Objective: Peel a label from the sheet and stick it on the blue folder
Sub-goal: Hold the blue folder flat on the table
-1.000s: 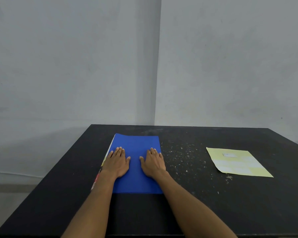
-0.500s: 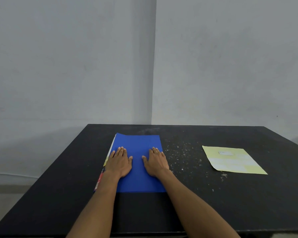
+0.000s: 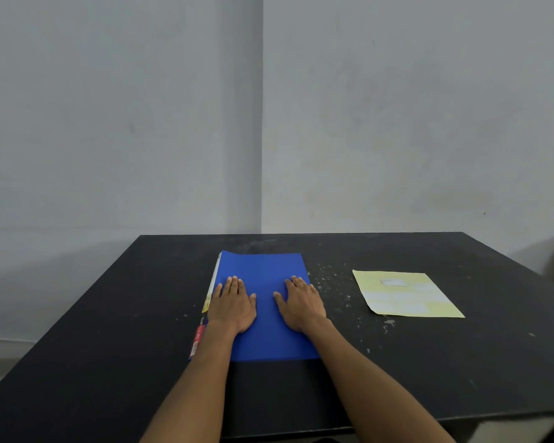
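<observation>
Both hands unmoved since a second ago: left hand [image 3: 233,306] and right hand [image 3: 301,305] flat, holding nothing, on blue folder [image 3: 263,270]; label sheet [image 3: 406,294] untouched, far right.

Left hand [image 3: 232,306] and right hand [image 3: 301,304] lie flat, palms down, fingers extended

I'm looking at a black table [image 3: 429,362], top scuffed w/ white specks, pushed up near a plain grey wall [image 3: 397,123]. A vertical edge in the wall [image 3: 262,123] runs down behind the table; light is soft and even, left side a bit darker. Strip of pale floor [image 3: 0,353] shows at lower left.
</observation>
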